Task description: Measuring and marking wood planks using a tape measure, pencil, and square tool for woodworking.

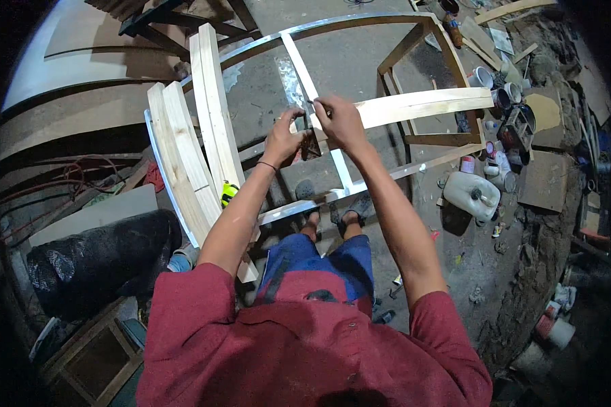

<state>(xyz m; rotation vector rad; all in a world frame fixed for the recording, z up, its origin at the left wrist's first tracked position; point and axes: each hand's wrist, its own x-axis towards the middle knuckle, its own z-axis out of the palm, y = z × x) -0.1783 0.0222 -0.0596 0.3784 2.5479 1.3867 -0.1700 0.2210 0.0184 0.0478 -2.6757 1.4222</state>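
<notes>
Two pale wooden boards (421, 105) lie side by side across a wooden frame (305, 28) with whitish edges. At their left end my right hand (341, 122) rests with fingers bent and pinched together. A small dark tip (310, 102) shows at its fingertips, too small to name. Just left of it, my left hand (283, 141) has its fingers curled toward the board end. What it grips, if anything, is hidden. Below the hands, a pale crossbar (341, 169) of the frame runs toward me.
More pale boards (214, 108) lie on the frame's left side, with a yellow-green tape measure (229, 193) beside them. A white jerrycan (472, 195), paint buckets (480, 77) and scraps crowd the floor on the right. A black wrapped roll (105, 261) lies at the left.
</notes>
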